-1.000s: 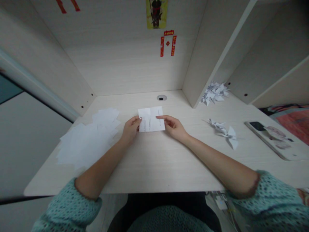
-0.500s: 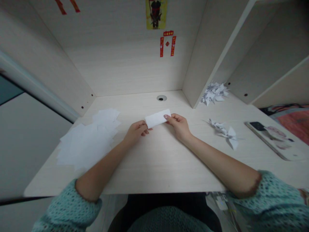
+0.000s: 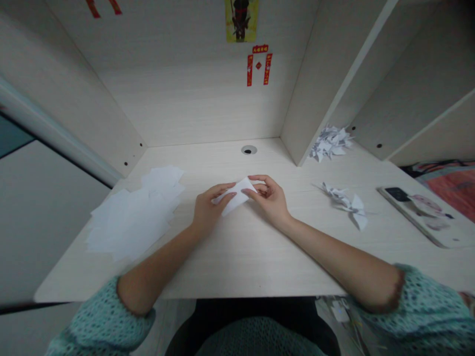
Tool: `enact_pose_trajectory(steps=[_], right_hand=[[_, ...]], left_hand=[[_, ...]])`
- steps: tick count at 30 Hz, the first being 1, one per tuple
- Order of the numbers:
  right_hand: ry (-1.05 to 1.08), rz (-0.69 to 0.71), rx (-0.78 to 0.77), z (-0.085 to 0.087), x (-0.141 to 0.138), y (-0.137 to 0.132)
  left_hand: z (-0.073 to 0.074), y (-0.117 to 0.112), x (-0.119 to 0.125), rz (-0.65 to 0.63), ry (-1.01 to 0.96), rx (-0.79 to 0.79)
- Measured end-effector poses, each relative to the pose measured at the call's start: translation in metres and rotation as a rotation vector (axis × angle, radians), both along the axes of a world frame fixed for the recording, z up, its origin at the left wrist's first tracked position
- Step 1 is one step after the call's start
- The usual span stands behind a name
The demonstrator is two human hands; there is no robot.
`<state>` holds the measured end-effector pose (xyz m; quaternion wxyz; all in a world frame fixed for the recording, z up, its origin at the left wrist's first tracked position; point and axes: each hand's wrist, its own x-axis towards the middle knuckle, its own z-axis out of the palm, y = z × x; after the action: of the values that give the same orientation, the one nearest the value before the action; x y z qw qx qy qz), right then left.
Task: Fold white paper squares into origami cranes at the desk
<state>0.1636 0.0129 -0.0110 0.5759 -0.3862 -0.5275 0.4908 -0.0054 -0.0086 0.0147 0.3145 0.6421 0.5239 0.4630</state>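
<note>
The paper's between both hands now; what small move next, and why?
Probably press its crease flat with the right hand, steadying the folded paper with the left hand: both thumbs lie on its upper face, and the paper sits tilted between the fingers.

This looks like a personal desk point(image 3: 230, 264) — red stickers point(image 3: 250, 70), partition point(image 3: 330, 64), phone point(image 3: 443, 230).

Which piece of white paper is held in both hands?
The folded sheet, pinched by the left hand and right hand; flat sheets at left and folded pieces at right lie on the desk.
</note>
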Motion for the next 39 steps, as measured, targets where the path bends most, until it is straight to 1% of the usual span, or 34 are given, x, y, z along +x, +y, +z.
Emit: enact_pose_trajectory(steps=[4,9,17,22,24,26,30,33,36,39], right_hand=[[-0.031,-0.012,0.0,0.0,0.001,0.001],[-0.011,-0.011,-0.002,-0.001,0.001,0.003],[0.005,-0.081,-0.024,-0.003,0.0,0.003],[0.001,-0.093,-0.067,-0.003,0.0,0.004],[0.015,-0.071,-0.075,-0.002,0.0,0.004],[0.04,-0.02,-0.092,-0.002,0.0,0.004],[0.002,0.142,-0.181,0.0,-0.004,0.001],[-0.04,0.248,-0.234,0.001,-0.01,-0.004],[-0.023,0.269,-0.256,0.004,-0.014,-0.009],[-0.018,0.236,-0.267,0.006,-0.014,-0.011]], left_hand=[[-0.001,0.001,0.0,0.031,-0.025,0.002],[0.001,0.001,-0.001,0.068,-0.04,-0.01],[-0.003,0.002,-0.002,0.042,0.002,-0.015],[-0.002,0.001,-0.001,0.068,-0.001,-0.008],[-0.002,0.001,-0.001,0.081,-0.009,-0.01],[-0.003,0.001,-0.001,0.106,-0.027,-0.007],[-0.004,0.001,0.0,0.165,-0.079,0.017],[-0.004,-0.002,0.002,0.17,-0.07,0.038],[-0.002,-0.005,0.003,0.172,-0.028,0.046],[0.0,-0.007,0.005,0.17,-0.041,0.049]])
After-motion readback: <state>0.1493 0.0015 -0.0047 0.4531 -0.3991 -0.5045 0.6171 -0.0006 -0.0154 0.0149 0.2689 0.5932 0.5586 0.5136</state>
